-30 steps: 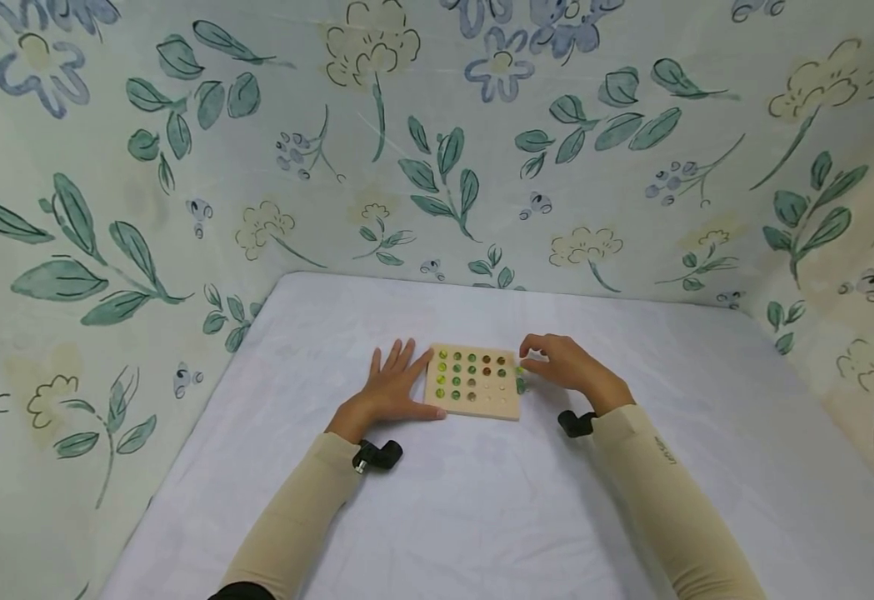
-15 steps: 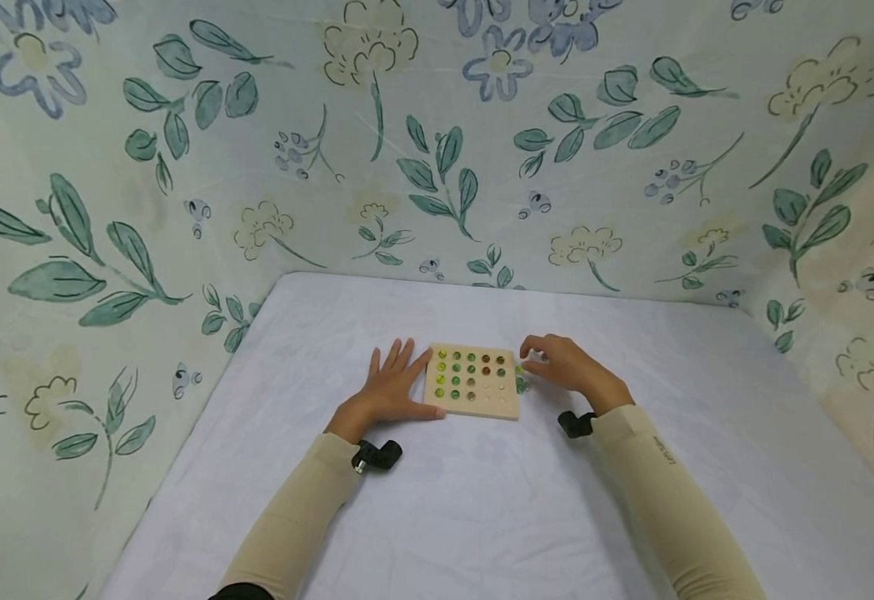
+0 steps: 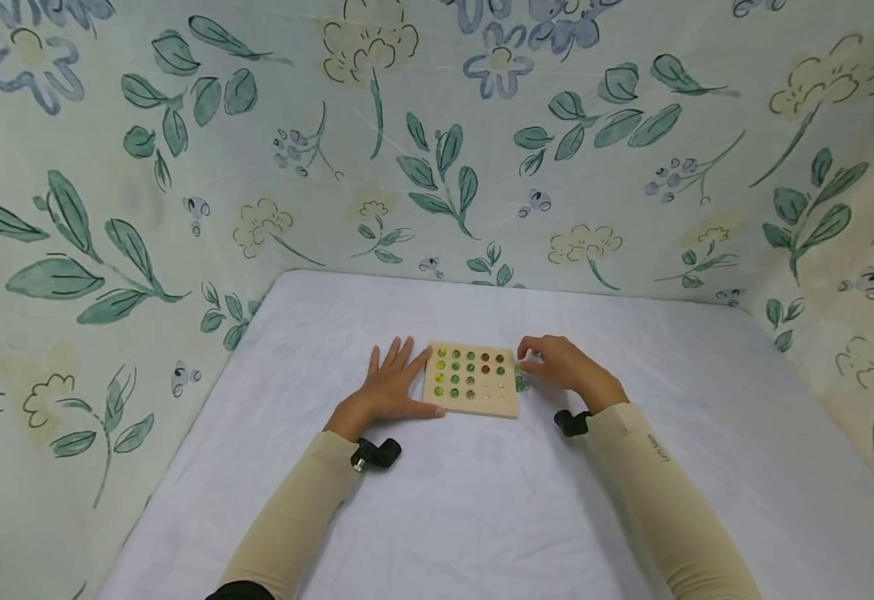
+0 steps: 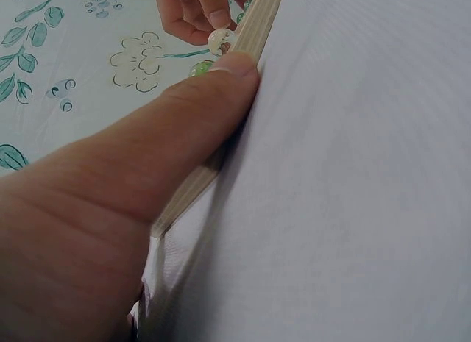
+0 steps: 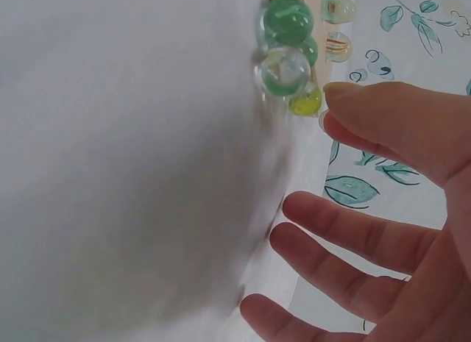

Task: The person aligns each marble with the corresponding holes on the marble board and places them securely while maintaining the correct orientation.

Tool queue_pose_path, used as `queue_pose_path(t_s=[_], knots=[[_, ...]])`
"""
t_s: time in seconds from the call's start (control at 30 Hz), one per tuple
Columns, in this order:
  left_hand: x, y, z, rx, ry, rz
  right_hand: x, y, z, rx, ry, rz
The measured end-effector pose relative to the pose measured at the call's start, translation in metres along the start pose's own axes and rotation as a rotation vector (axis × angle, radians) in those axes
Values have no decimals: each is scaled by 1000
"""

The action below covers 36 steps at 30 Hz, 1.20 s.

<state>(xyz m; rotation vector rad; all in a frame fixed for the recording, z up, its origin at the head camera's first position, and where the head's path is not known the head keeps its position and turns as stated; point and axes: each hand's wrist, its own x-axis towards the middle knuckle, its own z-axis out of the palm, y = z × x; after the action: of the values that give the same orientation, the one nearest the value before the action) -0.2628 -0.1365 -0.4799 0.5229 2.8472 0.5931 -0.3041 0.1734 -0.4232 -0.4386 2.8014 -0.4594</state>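
Observation:
A pale wooden board (image 3: 493,407) lies on the table, with rows of glass marbles in its hollows and two bare hollows near its front right corner. My left hand (image 3: 390,393) rests at the board's left side, fingers spread and straight, its thumb (image 4: 199,110) along the front edge. Beside the right edge is my right hand (image 3: 567,364). Its thumb and index fingertips come close together by a yellow marble (image 5: 306,103), and the other fingers extend loosely. A green marble (image 5: 288,20) and a clear green-tinted marble (image 5: 285,71) sit loose against that edge.
A white cloth (image 3: 481,500) covers the table. Behind it and at the sides hangs a floral fabric (image 3: 437,125). Black wrist cameras show below the left hand (image 3: 378,453) and right hand (image 3: 573,423). A red-striped marble (image 5: 338,46) sits in the board.
The right fingertips shift only slightly beside the loose marbles, some of which show a little more now. The left hand and board stay in place.

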Motion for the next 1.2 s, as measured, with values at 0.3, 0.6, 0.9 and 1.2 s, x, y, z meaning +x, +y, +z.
queue_pose_path(t_s=[0.3,0.6,0.9,1.2], knots=[[-1,1,-1,4,0,3,-3,-4,0,-15,-10,26],[1,0,1,-8,7,-2,-2,-6,2,-63,-6,20],[0,0,1,-7,6,-7,-2,-9,4,-68,-3,35],[0,0,1,-8,10,-1,0,-7,6,-84,10,26]])
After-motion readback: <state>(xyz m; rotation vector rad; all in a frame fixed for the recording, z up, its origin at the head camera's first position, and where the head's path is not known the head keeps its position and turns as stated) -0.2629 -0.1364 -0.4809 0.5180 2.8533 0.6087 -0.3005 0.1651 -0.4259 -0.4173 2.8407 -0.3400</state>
